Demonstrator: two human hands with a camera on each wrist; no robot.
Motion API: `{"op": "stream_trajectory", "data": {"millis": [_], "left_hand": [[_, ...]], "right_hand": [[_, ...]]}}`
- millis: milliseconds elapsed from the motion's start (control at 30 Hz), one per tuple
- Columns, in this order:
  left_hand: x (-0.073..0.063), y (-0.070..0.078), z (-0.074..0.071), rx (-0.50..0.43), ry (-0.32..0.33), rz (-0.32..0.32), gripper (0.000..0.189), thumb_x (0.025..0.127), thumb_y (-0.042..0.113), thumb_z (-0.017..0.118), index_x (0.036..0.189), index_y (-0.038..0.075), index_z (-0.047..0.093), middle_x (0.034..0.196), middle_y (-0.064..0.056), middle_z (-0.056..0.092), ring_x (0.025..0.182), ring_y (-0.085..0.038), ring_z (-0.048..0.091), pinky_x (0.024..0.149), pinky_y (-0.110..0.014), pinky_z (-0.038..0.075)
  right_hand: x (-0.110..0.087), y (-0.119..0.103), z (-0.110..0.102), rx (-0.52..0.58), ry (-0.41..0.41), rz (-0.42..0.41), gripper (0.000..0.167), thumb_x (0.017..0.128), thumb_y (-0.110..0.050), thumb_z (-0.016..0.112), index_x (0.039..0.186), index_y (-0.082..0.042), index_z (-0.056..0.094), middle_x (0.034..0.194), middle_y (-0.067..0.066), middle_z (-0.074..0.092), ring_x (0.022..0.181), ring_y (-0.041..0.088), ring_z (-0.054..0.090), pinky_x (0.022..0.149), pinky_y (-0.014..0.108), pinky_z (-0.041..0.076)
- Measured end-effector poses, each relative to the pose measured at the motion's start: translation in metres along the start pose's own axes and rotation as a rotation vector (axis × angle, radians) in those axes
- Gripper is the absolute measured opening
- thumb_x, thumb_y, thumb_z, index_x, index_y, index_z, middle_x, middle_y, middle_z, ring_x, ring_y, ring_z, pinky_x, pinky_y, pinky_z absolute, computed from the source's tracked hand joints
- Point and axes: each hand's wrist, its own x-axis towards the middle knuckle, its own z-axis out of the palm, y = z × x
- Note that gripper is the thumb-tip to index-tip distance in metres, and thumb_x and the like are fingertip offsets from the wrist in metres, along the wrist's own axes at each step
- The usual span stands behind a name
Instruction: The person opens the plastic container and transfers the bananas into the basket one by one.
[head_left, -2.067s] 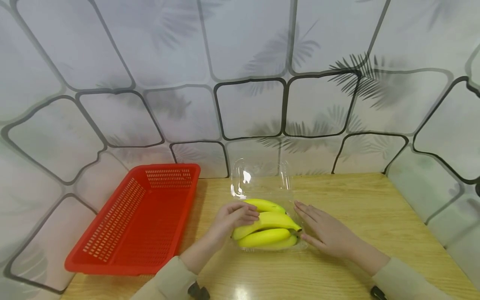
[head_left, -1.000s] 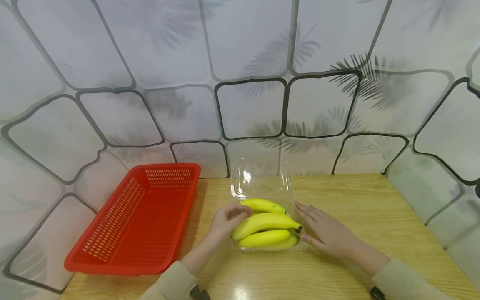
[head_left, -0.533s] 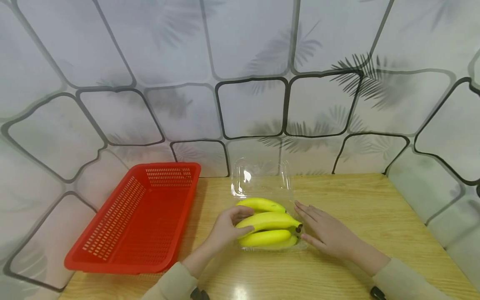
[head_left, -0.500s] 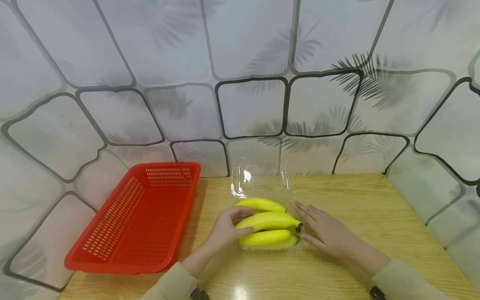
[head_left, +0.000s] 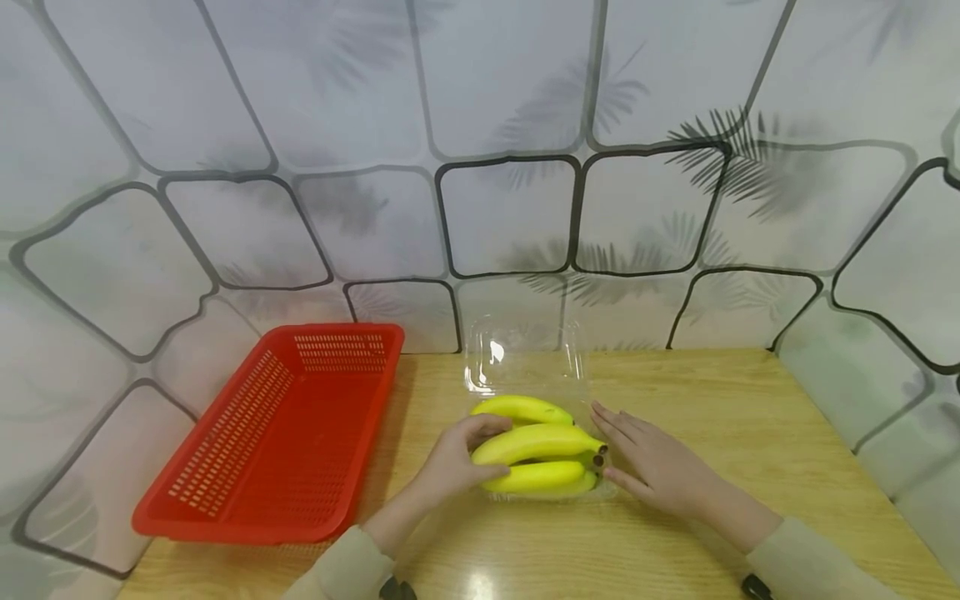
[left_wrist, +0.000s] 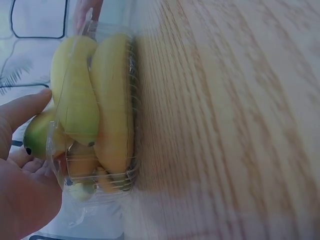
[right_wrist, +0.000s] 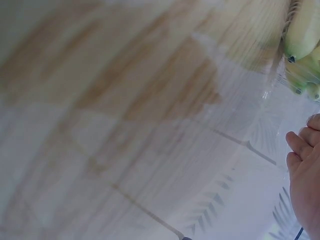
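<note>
Several yellow bananas [head_left: 536, 477] lie in a clear plastic clamshell box [left_wrist: 135, 65], its transparent lid [head_left: 525, 358] raised at the back. My left hand [head_left: 455, 458] holds the left end of an upper banana [head_left: 540, 442], thumb on the near side and fingers over the far side. In the left wrist view, that banana's green, black-tipped end [left_wrist: 37, 137] sits between thumb and fingers. Another banana [head_left: 525, 407] lies behind it. My right hand [head_left: 660, 462] rests at the box's right side, fingers straight and the thumb apart, near the banana stems.
A red perforated plastic basket [head_left: 300, 454] stands on the left of the wooden table [head_left: 750, 417]. A patterned wall [head_left: 502, 217] rises behind the table's back edge.
My left hand has come down from above the bananas and closed its thumb and fingers around the upper one's left end. The right hand stays at the box's side.
</note>
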Motion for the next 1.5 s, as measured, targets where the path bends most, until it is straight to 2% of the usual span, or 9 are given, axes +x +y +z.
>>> {"op": "stream_trajectory", "data": {"millis": [367,567,900,1033,1167,1333,1433,1500], "left_hand": [[-0.0008,-0.0017,-0.0011,-0.059,-0.039,-0.015,0.048,0.090,-0.002,0.079,0.136,-0.002,0.066,0.139,-0.019,0.069,0.132,-0.038,0.065,0.110,-0.021,0.052],[-0.0014,-0.0040,-0.0010,-0.077,-0.045,0.006,0.044,0.092,-0.001,0.077,0.135,-0.003,0.067,0.138,-0.021,0.070,0.132,-0.039,0.064,0.110,-0.016,0.050],[-0.0017,-0.0065,0.0022,-0.055,0.061,-0.023,0.026,0.096,0.005,0.075,0.122,0.001,0.077,0.126,-0.018,0.077,0.123,-0.032,0.071,0.100,-0.015,0.055],[-0.0016,-0.0056,0.0042,-0.055,0.096,-0.037,0.022,0.097,0.006,0.075,0.118,0.000,0.079,0.122,-0.018,0.078,0.120,-0.032,0.072,0.100,-0.019,0.057],[-0.0012,-0.0053,0.0044,-0.055,0.114,-0.043,0.020,0.096,0.005,0.076,0.115,-0.001,0.080,0.119,-0.018,0.079,0.118,-0.035,0.072,0.097,-0.015,0.056],[0.0000,-0.0056,0.0025,-0.065,0.101,-0.059,0.021,0.095,0.006,0.078,0.115,-0.001,0.080,0.119,-0.020,0.079,0.113,-0.029,0.074,0.090,-0.012,0.057],[0.0006,-0.0052,-0.0002,-0.076,0.072,-0.091,0.025,0.093,0.009,0.081,0.117,0.001,0.080,0.122,-0.019,0.078,0.109,-0.018,0.074,0.085,-0.013,0.059],[0.0011,-0.0050,-0.0021,-0.090,0.042,-0.108,0.030,0.091,0.009,0.083,0.120,0.002,0.079,0.125,-0.018,0.077,0.109,-0.016,0.073,0.086,-0.013,0.059]], "right_hand": [[-0.0029,0.0002,0.0024,-0.007,0.010,0.001,0.069,0.105,-0.034,0.066,0.157,0.005,0.044,0.163,0.024,0.046,0.141,0.040,0.057,0.128,0.010,-0.009],[-0.0033,0.0000,0.0022,-0.010,0.012,0.003,0.070,0.104,-0.034,0.066,0.157,0.005,0.043,0.163,0.025,0.046,0.141,0.040,0.057,0.128,0.010,-0.009],[-0.0039,0.0007,0.0027,-0.002,0.007,0.015,0.069,0.104,-0.035,0.066,0.157,0.005,0.045,0.164,0.023,0.045,0.141,0.039,0.057,0.128,0.010,-0.009],[-0.0032,0.0006,0.0029,0.004,0.009,0.010,0.069,0.104,-0.034,0.067,0.156,0.006,0.045,0.164,0.024,0.046,0.141,0.038,0.057,0.128,0.009,-0.008],[-0.0017,0.0005,0.0032,0.006,0.013,0.003,0.070,0.103,-0.033,0.068,0.157,0.006,0.044,0.163,0.024,0.046,0.141,0.037,0.057,0.129,0.010,-0.008],[-0.0006,-0.0006,0.0018,0.008,0.017,-0.001,0.070,0.102,-0.031,0.070,0.156,0.006,0.045,0.163,0.025,0.046,0.141,0.038,0.057,0.129,0.010,-0.008],[-0.0003,-0.0011,0.0009,0.012,0.015,-0.001,0.070,0.102,-0.030,0.069,0.157,0.006,0.044,0.163,0.025,0.046,0.141,0.038,0.057,0.129,0.010,-0.008],[-0.0004,-0.0010,0.0006,0.014,0.012,0.002,0.070,0.103,-0.031,0.068,0.158,0.005,0.042,0.163,0.025,0.045,0.142,0.039,0.056,0.129,0.010,-0.008]]}}
